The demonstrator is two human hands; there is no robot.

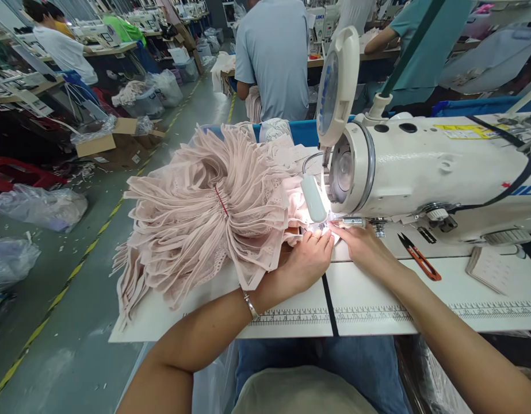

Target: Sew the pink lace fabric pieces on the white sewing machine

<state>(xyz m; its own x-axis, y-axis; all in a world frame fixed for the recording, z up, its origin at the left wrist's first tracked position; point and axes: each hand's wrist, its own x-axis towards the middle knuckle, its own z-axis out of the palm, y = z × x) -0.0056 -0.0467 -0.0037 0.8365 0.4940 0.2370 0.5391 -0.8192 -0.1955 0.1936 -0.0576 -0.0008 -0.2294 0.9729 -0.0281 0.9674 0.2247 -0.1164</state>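
At the white sewing machine (403,167), both hands are on a pale pink piece of fabric (296,201) under the lit needle area. My left hand (312,256) has its fingers bent and pressed together on the fabric's near edge. Close beside it, my right hand (362,244) reaches in from the right, its fingertips pinching the cloth by the presser foot. The needle is hidden by glare and a small pale green lamp (314,199). Left of the machine, a large bundle of pink lace-trimmed fabric pieces (196,224), tied with a red strip, reaches over my left forearm.
Orange-handled thread snips (419,256) and a stack of small cards (492,269) lie right of my hands. A printed ruler (291,317) runs along the table's front edge. Co-workers sit ahead, one in a blue shirt (274,57). A cardboard box (114,144) stands on the floor.
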